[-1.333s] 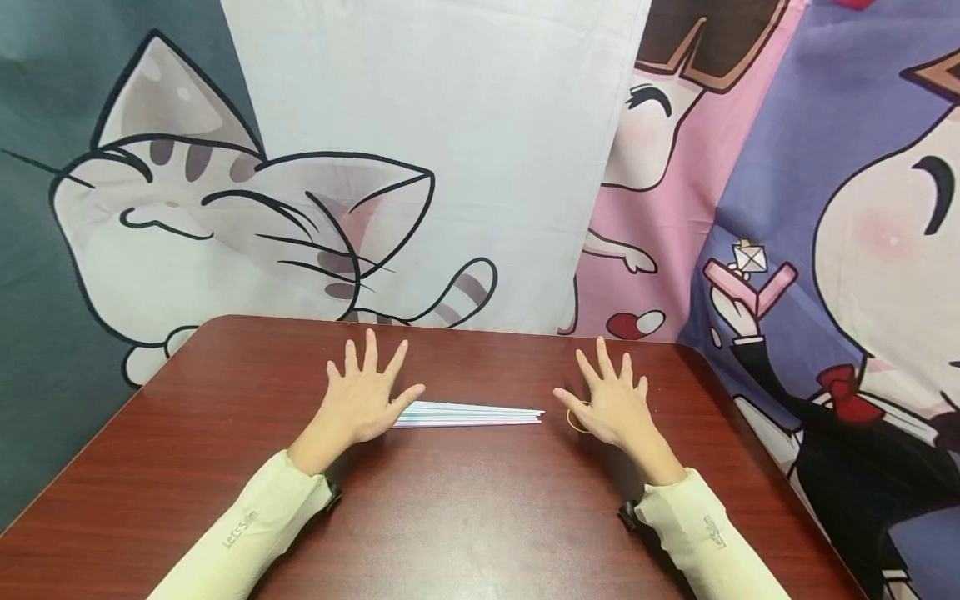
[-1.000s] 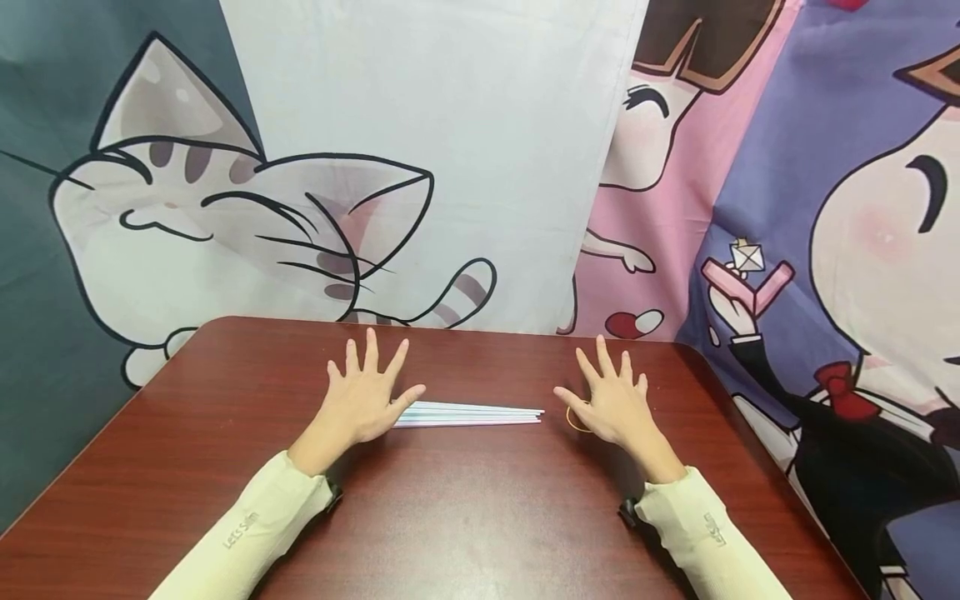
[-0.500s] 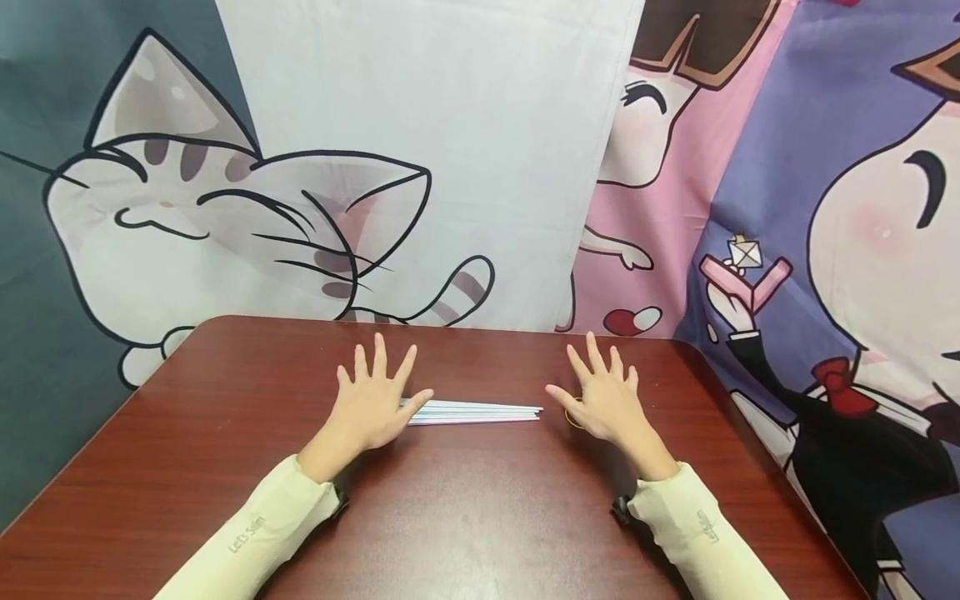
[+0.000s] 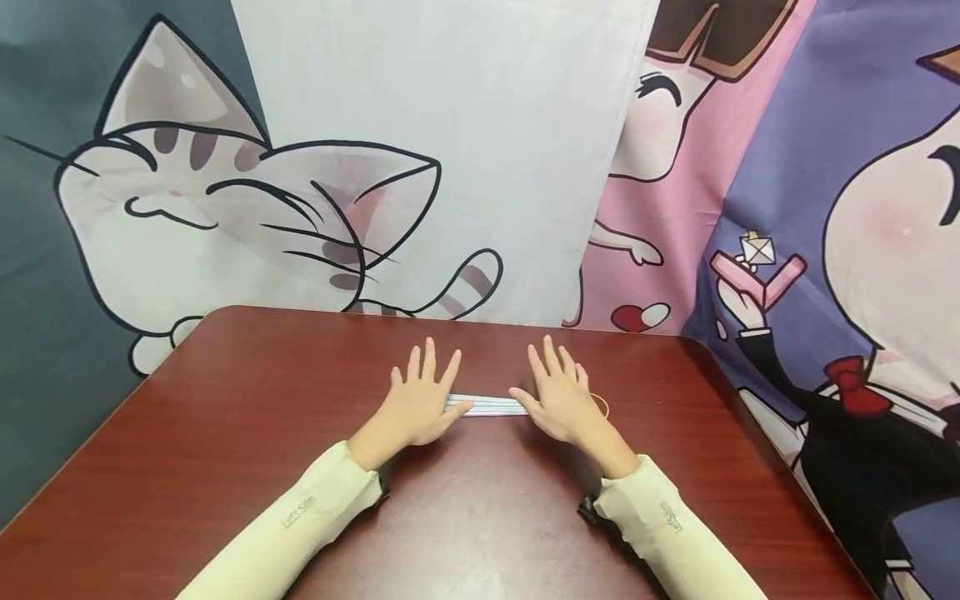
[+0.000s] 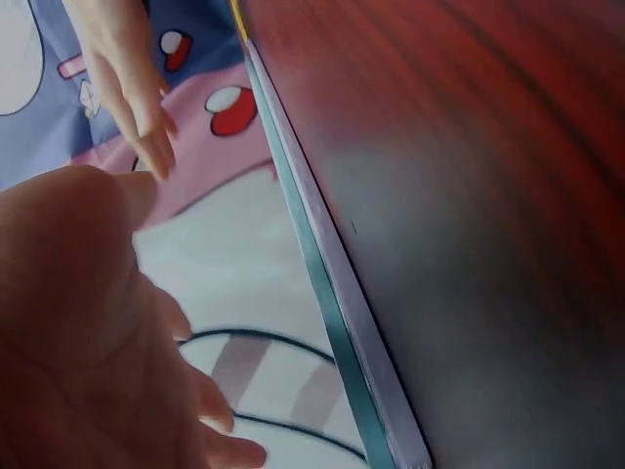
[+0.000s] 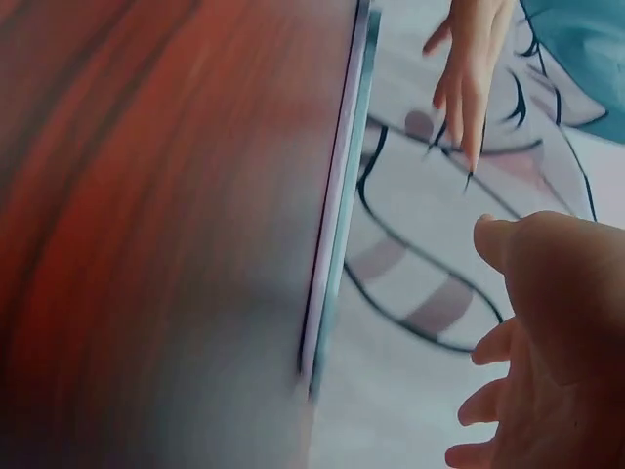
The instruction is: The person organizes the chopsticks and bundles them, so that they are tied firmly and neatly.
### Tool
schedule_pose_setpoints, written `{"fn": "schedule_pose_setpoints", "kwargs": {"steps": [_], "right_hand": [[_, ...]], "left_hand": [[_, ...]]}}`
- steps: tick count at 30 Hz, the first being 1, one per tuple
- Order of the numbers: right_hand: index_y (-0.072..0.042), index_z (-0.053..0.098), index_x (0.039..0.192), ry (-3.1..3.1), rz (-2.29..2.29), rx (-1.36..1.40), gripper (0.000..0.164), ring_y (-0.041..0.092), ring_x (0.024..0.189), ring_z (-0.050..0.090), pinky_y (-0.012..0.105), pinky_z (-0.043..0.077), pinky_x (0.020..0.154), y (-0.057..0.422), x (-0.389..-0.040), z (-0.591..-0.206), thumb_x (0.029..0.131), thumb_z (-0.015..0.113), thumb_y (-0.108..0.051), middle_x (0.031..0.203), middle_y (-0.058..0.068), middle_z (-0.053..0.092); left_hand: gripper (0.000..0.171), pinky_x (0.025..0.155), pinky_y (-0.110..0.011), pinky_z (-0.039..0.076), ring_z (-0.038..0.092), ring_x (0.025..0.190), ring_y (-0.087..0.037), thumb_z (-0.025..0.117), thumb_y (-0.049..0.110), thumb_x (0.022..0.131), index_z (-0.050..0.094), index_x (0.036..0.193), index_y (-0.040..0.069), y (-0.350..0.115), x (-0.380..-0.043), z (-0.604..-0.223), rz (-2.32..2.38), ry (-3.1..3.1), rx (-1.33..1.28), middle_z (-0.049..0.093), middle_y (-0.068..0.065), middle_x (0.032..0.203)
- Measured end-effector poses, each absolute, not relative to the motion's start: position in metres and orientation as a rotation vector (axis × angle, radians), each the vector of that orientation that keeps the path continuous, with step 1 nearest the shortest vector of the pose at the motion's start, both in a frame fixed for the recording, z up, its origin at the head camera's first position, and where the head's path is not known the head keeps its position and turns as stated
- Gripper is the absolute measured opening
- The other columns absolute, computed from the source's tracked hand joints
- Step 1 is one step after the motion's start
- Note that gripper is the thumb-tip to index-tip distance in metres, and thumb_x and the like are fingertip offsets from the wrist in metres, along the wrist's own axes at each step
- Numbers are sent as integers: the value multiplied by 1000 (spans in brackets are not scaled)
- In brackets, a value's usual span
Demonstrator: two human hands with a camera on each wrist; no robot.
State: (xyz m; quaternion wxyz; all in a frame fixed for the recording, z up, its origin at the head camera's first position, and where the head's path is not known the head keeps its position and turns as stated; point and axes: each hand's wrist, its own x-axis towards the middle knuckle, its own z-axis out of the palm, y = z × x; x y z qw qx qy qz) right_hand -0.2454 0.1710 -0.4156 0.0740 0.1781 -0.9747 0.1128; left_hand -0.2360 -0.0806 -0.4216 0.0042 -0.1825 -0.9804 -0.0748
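Several long thin sticks (image 4: 489,406), pale blue and lilac, lie side by side across the brown table. My left hand (image 4: 415,410) hovers palm down over their left end, with straight, spread fingers, and hides that end. Over the right end hangs my right hand (image 4: 561,406), its fingers straight too. A thin yellow loop (image 4: 607,407), like a rubber band, shows just right of the right hand and is partly covered by it. In the left wrist view the teal and lilac sticks (image 5: 327,274) run along the tabletop below the palm. Neither hand holds anything.
The wooden table (image 4: 465,517) has rounded far corners. Right behind its far edge hangs a cloth backdrop (image 4: 450,125) with a cartoon cat and figures. A dark band (image 4: 588,510) sits at the right sleeve cuff.
Both hands have moved inward toward each other, now over the sticks' two ends. More of the yellow loop shows to the right of the right hand. The head view has shifted slightly.
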Motion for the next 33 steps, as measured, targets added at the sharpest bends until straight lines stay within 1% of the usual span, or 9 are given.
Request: {"fn": "schedule_pose_setpoints", "kwargs": {"steps": [7,12,16,19,21,23,27,30,33], "right_hand": [[-2,24,155,-2975,332,679,83,47,145,21,64,26,109,149,-245,-422,96,53,-53,162,24,10],[-4,32,154,-2991,330,685,80,47,141,30,62,31,107,145,-246,-428,94,56,-52,161,25,15],[-5,42,149,-3024,329,701,71,49,136,36,61,35,104,144,-246,-437,96,56,-49,159,25,23],[-4,46,146,-3041,296,722,64,48,136,35,60,36,104,145,-245,-446,99,53,-45,156,26,29],[-3,48,145,-3023,290,741,60,47,135,36,59,37,102,145,-243,-450,100,51,-43,152,26,33],[-4,53,141,-2975,287,770,55,43,128,40,56,40,97,144,-243,-453,100,52,-41,145,23,40],[-7,61,132,-2871,219,826,45,34,108,46,46,41,82,143,-243,-455,99,56,-37,123,15,48],[-9,63,124,-2832,169,845,38,31,100,47,42,40,77,142,-244,-456,98,59,-36,115,12,51],[-10,62,117,-2819,139,838,32,30,97,48,42,41,76,141,-243,-457,97,60,-35,112,10,53]], "left_hand": [[84,113,-63,20,6,149,-46,39,59,99,6,160,12,-64,-234,-421,-184,-3196,-642,-5,-31,160],[83,113,-62,23,11,148,-46,40,58,99,7,160,11,-64,-233,-422,-120,-3216,-611,-2,-31,160],[79,113,-60,24,18,147,-46,44,52,100,14,159,10,-65,-232,-425,-119,-3282,-588,5,-31,160],[70,113,-59,24,22,146,-45,44,46,101,23,157,10,-64,-230,-428,-76,-3312,-590,15,-31,159],[62,111,-59,28,26,144,-46,45,39,102,30,154,9,-64,-230,-430,-19,-3297,-602,22,-32,156],[57,107,-59,33,31,141,-46,47,33,101,35,152,9,-63,-230,-430,37,-3267,-611,28,-32,154],[48,93,-53,44,43,122,-41,55,22,95,46,140,8,-62,-231,-429,97,-3199,-608,42,-26,136],[38,84,-50,45,45,109,-37,59,19,92,50,127,8,-62,-229,-430,112,-3152,-599,43,-20,120],[31,83,-50,44,45,107,-36,58,18,92,50,120,7,-61,-227,-428,109,-3131,-604,43,-20,117]]}}
